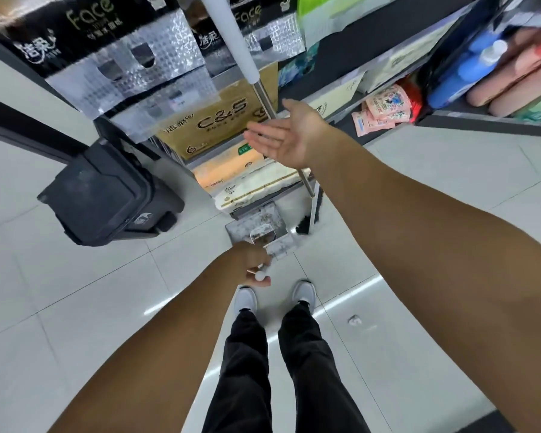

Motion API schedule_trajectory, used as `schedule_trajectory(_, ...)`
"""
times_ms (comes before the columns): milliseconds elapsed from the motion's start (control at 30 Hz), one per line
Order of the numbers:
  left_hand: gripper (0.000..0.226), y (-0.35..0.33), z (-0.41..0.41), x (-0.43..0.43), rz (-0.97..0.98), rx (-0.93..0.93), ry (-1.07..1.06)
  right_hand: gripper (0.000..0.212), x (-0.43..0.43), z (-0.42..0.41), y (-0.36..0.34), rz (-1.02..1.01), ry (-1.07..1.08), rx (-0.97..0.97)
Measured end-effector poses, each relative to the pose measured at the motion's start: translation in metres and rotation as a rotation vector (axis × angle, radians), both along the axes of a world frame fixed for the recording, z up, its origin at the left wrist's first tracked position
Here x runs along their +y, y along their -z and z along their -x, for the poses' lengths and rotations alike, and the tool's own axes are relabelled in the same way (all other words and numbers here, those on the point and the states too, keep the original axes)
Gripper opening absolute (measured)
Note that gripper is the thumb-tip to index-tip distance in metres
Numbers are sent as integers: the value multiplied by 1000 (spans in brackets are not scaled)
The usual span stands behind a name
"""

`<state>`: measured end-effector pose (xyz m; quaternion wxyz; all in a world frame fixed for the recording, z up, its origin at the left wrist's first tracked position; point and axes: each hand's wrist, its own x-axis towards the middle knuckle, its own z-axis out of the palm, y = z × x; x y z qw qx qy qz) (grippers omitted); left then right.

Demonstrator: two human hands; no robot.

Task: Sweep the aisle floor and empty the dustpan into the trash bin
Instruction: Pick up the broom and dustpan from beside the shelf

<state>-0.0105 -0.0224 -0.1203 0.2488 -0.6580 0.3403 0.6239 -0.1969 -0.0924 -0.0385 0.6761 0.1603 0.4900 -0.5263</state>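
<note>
My left hand grips the white top end of the dustpan handle, just above my shoes. The grey dustpan stands on the floor in front of my feet with dirt in it. A broom leans against the shelf: its white and metal handle runs down to the black bristles on the floor to the right of the dustpan. My right hand is open, fingers spread, right in front of the broom handle without holding it. The black trash bin, lid down, stands to the left of the dustpan.
A shelf end with stacked tissue packs rises straight ahead. More shelves with packaged goods run along the right. A small crumpled scrap lies on the white tiled floor to the right of my feet.
</note>
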Motion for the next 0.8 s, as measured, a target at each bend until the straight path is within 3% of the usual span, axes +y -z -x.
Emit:
schedule_trajectory(100, 14, 14, -5, -2, -115, -40, -59, 66, -25, 4, 9, 18, 177, -145)
schedule_trajectory(200, 38, 31, -8, 0, -190, -43, -150, 67, -44, 6, 19, 39, 234, -227)
schedule_trajectory(333, 51, 45, -4, 5, -245, -67, -215, 41, -60, 1, 30, 53, 382, -310)
schedule_trajectory(467, 30, 42, 0, 11, -197, -61, -123, 28, -46, -3, 27, 27, 436, -322)
schedule_trajectory(500, 21, 42, -1, 13, -209, -53, -111, 28, -34, -3, 22, 25, 445, -333)
schedule_trajectory(700, 27, 20, -18, 47, -43, -88, 66, 13, 88, 11, -4, -49, 579, -364)
schedule_trajectory(800, 24, 15, -33, 67, -59, -122, 49, 25, 170, 24, -17, -114, 648, -299)
